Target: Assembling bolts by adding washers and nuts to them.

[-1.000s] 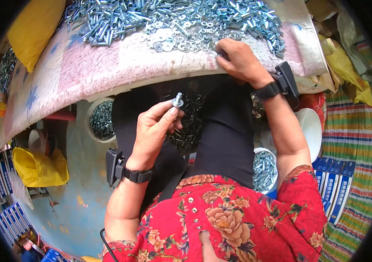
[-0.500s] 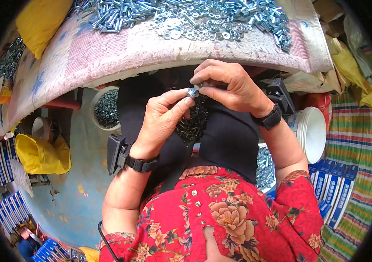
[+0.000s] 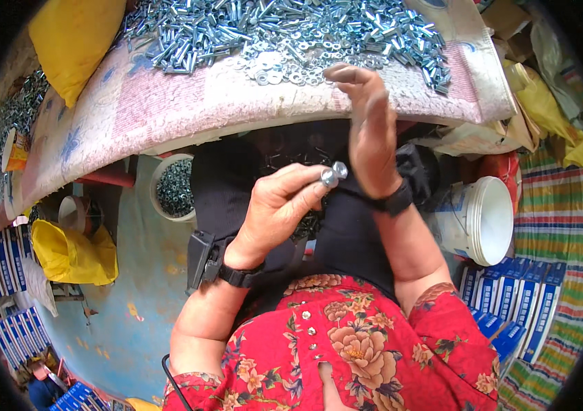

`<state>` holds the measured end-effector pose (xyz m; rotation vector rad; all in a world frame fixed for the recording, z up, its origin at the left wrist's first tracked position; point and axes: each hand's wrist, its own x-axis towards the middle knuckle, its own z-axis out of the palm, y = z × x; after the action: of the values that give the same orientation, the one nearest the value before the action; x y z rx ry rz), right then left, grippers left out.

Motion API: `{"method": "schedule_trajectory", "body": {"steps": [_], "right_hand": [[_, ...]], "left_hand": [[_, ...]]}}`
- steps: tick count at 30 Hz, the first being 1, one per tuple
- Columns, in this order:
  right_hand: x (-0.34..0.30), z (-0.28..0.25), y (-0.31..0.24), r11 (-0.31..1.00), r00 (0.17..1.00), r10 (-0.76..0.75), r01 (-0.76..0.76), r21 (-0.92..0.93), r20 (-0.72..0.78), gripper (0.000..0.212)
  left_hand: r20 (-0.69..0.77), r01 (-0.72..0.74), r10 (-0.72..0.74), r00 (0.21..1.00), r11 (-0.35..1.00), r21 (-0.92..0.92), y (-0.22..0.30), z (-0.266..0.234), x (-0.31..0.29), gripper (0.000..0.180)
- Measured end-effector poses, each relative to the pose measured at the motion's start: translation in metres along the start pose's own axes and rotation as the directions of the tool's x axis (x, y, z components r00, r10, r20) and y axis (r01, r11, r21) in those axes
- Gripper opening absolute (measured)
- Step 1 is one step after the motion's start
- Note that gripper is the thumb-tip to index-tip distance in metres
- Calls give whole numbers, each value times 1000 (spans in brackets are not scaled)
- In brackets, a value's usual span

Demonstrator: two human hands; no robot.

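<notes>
My left hand (image 3: 281, 205) is above my lap, thumb and fingers closed on a small silver bolt (image 3: 330, 178). Two shiny, rounded metal parts show at its end; the rest is hidden in my fingers. To the right of it, my right hand (image 3: 372, 133) is raised with fingers extended and slightly blurred, and I see nothing held in it. Its fingertips reach over the table edge, beside the scattered washers (image 3: 267, 72). Dark small metal pieces (image 3: 307, 225) lie in my lap, partly covered by my left hand.
Metal sleeves (image 3: 195, 38) are heaped on the cloth-covered table (image 3: 168, 99). A bucket of nuts (image 3: 175, 188) stands left of my legs. On the right are a tipped white bucket (image 3: 493, 220) and blue-white boxes (image 3: 510, 294). A yellow bag (image 3: 75, 253) sits at left.
My right hand has left the bolt and moved up to the table edge, its fingers opening out. My left hand has shifted right and slightly down, still holding the bolt.
</notes>
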<state>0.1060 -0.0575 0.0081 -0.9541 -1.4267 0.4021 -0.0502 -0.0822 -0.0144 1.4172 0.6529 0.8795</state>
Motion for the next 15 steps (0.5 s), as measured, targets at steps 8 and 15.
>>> {"method": "schedule_trajectory", "body": {"steps": [8, 15], "right_hand": [[-26, 10, -43, 993, 956, -114, 114, 18, 272, 24], [4, -5, -7, 995, 790, 23, 41, -90, 613, 14]], "left_hand": [[-188, 83, -141, 972, 954, -287, -10, -35, 10, 20], [-25, 207, -217, 976, 957, -202, -3, -34, 4, 14]]}}
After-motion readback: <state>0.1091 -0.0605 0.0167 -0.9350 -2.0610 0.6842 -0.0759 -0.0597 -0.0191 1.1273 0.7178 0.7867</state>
